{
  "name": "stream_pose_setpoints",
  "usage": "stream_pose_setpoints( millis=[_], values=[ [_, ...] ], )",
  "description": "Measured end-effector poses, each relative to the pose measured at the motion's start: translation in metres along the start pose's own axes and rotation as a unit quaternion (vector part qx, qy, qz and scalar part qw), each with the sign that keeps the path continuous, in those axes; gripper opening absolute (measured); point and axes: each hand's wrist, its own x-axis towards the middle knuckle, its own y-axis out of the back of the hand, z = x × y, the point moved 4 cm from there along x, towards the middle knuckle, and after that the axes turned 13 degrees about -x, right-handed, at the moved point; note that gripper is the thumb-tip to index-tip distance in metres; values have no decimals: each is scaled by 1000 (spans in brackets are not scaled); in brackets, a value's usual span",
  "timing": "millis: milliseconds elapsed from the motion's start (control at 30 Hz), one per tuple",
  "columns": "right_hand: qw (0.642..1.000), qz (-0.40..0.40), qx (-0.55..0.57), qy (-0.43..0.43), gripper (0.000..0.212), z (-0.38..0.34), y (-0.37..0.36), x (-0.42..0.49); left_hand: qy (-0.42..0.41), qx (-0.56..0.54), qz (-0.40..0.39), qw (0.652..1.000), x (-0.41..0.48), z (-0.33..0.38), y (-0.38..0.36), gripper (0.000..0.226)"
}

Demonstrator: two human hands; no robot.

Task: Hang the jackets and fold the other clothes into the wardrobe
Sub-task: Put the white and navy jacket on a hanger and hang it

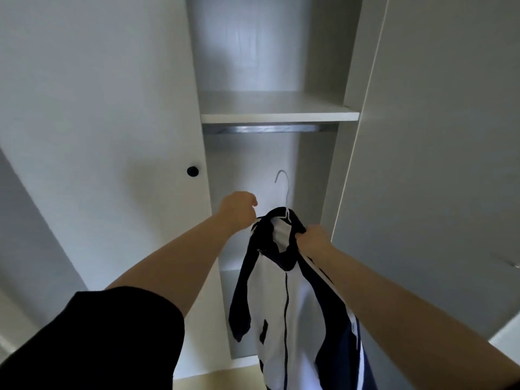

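Observation:
A navy and white zip jacket (284, 299) hangs on a white hanger (282, 187), held up inside the open wardrobe. My right hand (313, 239) grips the jacket's right shoulder near the collar. My left hand (239, 211) is at the left shoulder with fingers curled on the jacket's edge or the hanger end; the exact hold is hidden. The hanger's hook points up, well below the metal rail (267, 128) and not touching it.
A white shelf (278, 115) sits just above the rail. The closed left door with a black knob (192, 171) stands to the left. The open right door (439, 136) stands to the right. A lower wardrobe floor (233, 311) shows behind the jacket.

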Motion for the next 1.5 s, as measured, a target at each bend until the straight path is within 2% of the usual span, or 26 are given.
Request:
stream_pose_setpoints(
  millis=[100, 200, 267, 400, 467, 500, 567, 633, 867, 1033, 1100, 1200, 1233, 1333, 1433, 1500],
  values=[
    [999, -16, 29, -13, 25, -17, -3, 22, -73, 225, -21, 971, 19, -18, 5, 33],
    [999, -24, 41, -3, 29, -26, -8, 40, -145, 430, -33, 891, 29, -31, -1, 26],
    [998, -31, 54, 2, 33, -31, -14, 47, -109, 519, -49, 846, 37, -43, -2, 28],
    [995, -26, 92, 11, 31, -37, -27, 49, 17, 588, -66, 806, 37, -66, -3, 29],
    [993, -22, 117, 18, 31, -40, -32, 47, 92, 596, 21, 797, 26, -65, 10, 35],
    [992, -21, 125, 22, 30, -41, -33, 47, 101, 619, 44, 778, 25, -64, 13, 38],
    [991, -25, 126, 25, 29, -44, -34, 43, 40, 661, -51, 748, 30, -65, -6, 34],
    [990, -35, 131, 30, 28, -45, -35, 39, 27, 637, -115, 761, 32, -66, -16, 39],
    [985, -65, 139, 74, 23, -41, -44, 2, -61, 632, -125, 762, -33, -65, -10, 22],
    [972, -120, 166, 113, 17, -54, -68, -39, -135, 597, -119, 782, -107, -81, -1, 24],
    [968, -136, 165, 130, 20, -66, -76, -55, -126, 591, -136, 785, -136, -87, 6, 32],
    [967, -144, 150, 149, 36, -85, -86, -76, -98, 582, -164, 790, -174, -94, 16, 40],
    [966, -149, 144, 157, 38, -91, -90, -84, -74, 586, -180, 787, -188, -99, 19, 40],
    [958, -170, 138, 184, 41, -109, -100, -107, -53, 646, -156, 745, -230, -101, 33, 32],
    [952, -178, 143, 204, 43, -125, -107, -129, -55, 621, -207, 754, -251, -119, 40, 33],
    [950, -179, 141, 214, 42, -135, -112, -144, -60, 630, -194, 750, -263, -128, 47, 28]
  ],
)
